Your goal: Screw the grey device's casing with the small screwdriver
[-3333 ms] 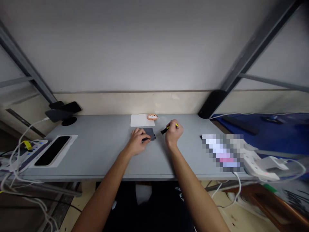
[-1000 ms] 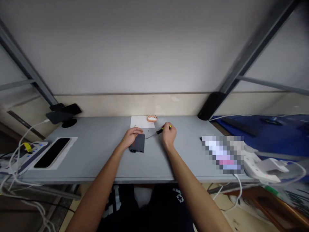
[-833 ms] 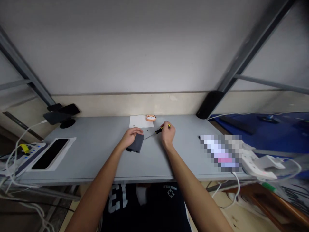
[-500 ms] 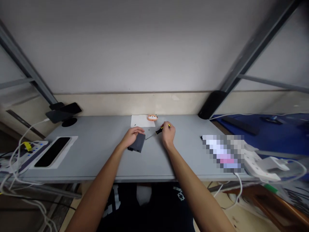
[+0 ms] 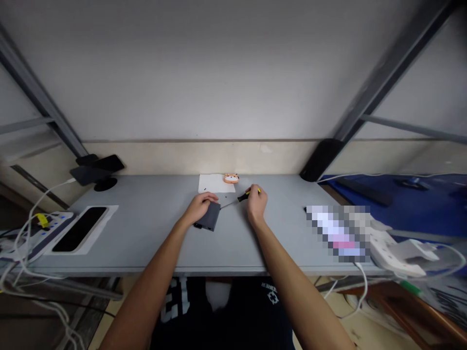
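My left hand (image 5: 198, 206) grips a small dark grey box (image 5: 208, 217) on the grey table (image 5: 146, 228), tilting it up on one edge. My right hand (image 5: 256, 204) is closed around a black and yellow screwdriver (image 5: 242, 196). Its thin shaft points left and down, with the tip at the box's upper right corner. Behind the hands lies a white sheet of paper (image 5: 215, 183) with a few tiny dark specks on it, and a small orange animal-shaped case (image 5: 231, 178) at its right end.
A phone on a stand (image 5: 98, 170) is at the back left, and a black phone on a white tray (image 5: 78, 235) lies nearer. Power strips and cables sit at the left edge (image 5: 32, 228) and the right (image 5: 394, 248). A black cylinder (image 5: 319, 158) leans at the back right.
The box lay flat under my left hand with the screwdriver at its right end. Since then my left hand has turned it and tipped it up, and the screwdriver tip has moved to its upper corner.
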Action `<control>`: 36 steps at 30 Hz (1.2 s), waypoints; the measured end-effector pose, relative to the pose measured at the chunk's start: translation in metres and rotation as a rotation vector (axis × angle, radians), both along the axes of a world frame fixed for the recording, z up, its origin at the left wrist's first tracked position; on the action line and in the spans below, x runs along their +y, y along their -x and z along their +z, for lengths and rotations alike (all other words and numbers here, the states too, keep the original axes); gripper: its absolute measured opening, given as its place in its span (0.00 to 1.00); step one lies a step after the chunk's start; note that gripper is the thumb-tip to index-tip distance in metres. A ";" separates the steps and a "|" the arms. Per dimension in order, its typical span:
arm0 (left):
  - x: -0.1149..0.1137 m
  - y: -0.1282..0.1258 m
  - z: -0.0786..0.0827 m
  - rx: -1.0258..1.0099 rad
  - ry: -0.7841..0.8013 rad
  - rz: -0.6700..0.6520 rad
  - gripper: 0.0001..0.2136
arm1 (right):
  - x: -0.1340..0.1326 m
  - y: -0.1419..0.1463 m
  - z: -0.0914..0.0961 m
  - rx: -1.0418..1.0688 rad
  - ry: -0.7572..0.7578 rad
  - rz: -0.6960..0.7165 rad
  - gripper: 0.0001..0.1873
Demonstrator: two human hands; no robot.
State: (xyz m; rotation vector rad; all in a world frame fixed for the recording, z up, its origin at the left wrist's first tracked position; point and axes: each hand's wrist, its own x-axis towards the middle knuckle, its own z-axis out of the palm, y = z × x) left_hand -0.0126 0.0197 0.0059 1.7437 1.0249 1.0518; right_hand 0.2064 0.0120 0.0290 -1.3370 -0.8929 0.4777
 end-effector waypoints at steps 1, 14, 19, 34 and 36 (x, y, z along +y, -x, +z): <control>0.000 0.000 0.000 0.006 -0.003 0.003 0.16 | 0.000 0.000 0.000 0.000 0.000 -0.005 0.14; -0.007 -0.001 0.008 0.101 -0.082 -0.038 0.08 | -0.003 -0.011 0.003 0.003 0.034 -0.219 0.15; -0.004 0.002 0.003 0.148 -0.085 0.038 0.10 | -0.003 -0.008 0.003 -0.008 0.047 -0.198 0.14; -0.002 -0.001 -0.003 0.190 -0.146 0.165 0.14 | 0.007 -0.004 -0.003 0.107 0.011 -0.022 0.17; -0.002 -0.003 -0.003 0.203 -0.147 0.140 0.14 | 0.007 -0.001 -0.002 0.124 0.005 0.016 0.18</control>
